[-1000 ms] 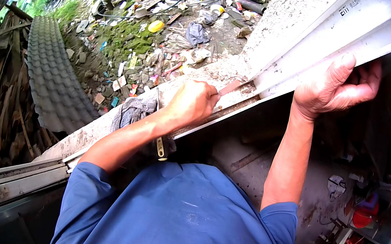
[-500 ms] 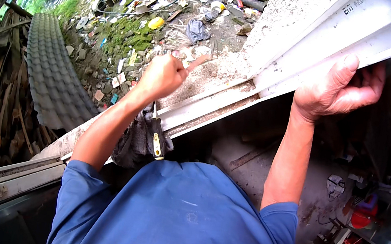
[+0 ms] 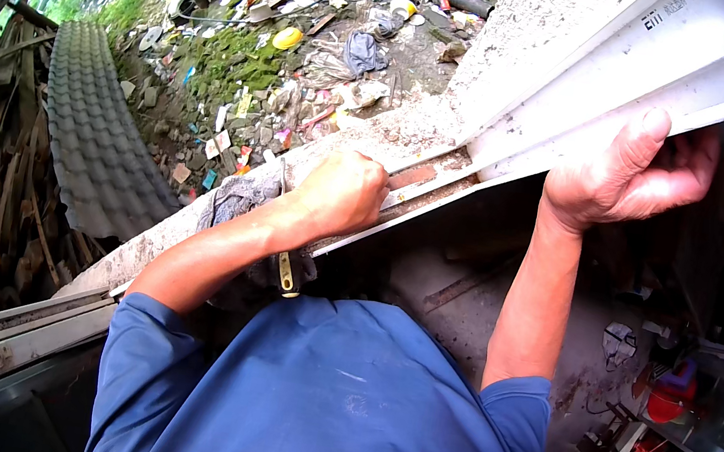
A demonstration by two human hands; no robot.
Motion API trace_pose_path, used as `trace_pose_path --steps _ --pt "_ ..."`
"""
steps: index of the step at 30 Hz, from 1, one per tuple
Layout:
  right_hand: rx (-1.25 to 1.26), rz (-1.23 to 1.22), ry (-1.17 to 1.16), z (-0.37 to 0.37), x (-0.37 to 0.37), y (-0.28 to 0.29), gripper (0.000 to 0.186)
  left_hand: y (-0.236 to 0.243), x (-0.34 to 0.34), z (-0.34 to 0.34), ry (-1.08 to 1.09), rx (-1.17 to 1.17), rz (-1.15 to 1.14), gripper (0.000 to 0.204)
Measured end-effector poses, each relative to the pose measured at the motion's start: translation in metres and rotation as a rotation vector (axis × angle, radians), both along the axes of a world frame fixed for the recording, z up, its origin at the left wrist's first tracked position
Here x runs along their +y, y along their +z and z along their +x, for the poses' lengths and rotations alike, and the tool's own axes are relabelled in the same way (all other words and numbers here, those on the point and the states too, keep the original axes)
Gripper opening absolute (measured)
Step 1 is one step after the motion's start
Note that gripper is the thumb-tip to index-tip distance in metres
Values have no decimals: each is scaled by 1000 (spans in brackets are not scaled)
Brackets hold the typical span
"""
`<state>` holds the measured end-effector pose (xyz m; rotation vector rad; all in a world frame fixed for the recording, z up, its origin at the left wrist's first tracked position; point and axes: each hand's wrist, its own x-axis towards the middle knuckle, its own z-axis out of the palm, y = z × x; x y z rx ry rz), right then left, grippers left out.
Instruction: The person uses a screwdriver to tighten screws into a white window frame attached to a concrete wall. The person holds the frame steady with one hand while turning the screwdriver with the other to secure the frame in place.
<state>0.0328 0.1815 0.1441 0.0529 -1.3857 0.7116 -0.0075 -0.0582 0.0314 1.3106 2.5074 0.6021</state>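
Ground, upper left [image 3: 250, 67]: littered
Left hand [image 3: 342, 191]: clenched on scraper [image 3: 413, 177]
Right hand [image 3: 614, 180]: at white frame [image 3: 597, 102], grip unclear
Sill track [image 3: 433, 196]: apparently being scraped; likely needing level strokes next

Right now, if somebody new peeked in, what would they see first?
Probably the big blue shirt at the bottom middle, with the left hand closed on a flat reddish-brown strip at the dirty white frame. The right hand is at that frame's edge, toward the upper right. A bright yellow round thing pops out on the littered ground, upper left.
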Motion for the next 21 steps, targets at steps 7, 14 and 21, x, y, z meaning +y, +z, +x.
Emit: trace_pose_path --steps 7,14,21 --pt "-4 7 10 1 -2 1 65 -24 24 -1 -89 5 13 19" --pt "-8 18 -4 2 1 -1 63 -26 62 -2 -44 -21 81 14" --pt "-10 9 12 3 -1 0 63 -40 56 0 -7 -65 151 13"
